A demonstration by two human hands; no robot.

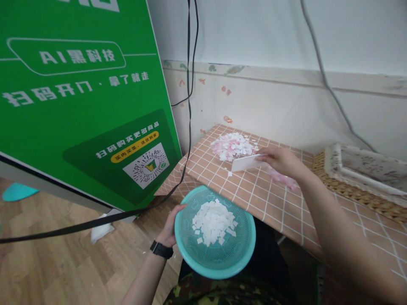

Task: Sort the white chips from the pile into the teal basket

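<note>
My left hand (171,226) grips the left rim of a teal plastic colander (222,271), held just below the table's front edge. Inside the colander lies a heap of small white paper squares (213,222). Over the table, my right hand (278,160) is closed on the right end of a flat white card (246,163), its long edge down near the tabletop. Behind the card sits a pile of white and pink paper pieces (232,145). More pink pieces (284,179) lie partly hidden under my right forearm.
A checkered brown cloth covers the table (263,203). At its right stands a lined wicker basket (327,163). A green cabinet (85,140) rises on the left, and a black cable (187,144) hangs across in front. White plastic (101,231) lies on the floor.
</note>
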